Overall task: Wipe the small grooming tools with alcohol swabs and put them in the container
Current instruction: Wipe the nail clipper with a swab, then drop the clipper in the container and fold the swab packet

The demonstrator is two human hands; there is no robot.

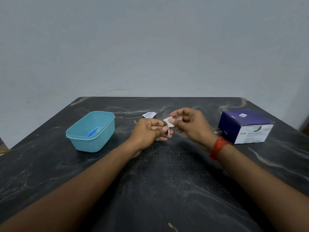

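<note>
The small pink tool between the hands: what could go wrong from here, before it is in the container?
1. Only a short tip of the small pink tool shows below the left hand. Held so narrowly, it might slip onto the table while the right hand wipes with the swab.
2. The container stands apart to the left, so the tool could drop on the way there.

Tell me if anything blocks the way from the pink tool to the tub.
Nothing visible does. The left hand holds the pink tool; only bare table lies between it and the open tub. The torn wrapper lies behind, off that path.
</note>
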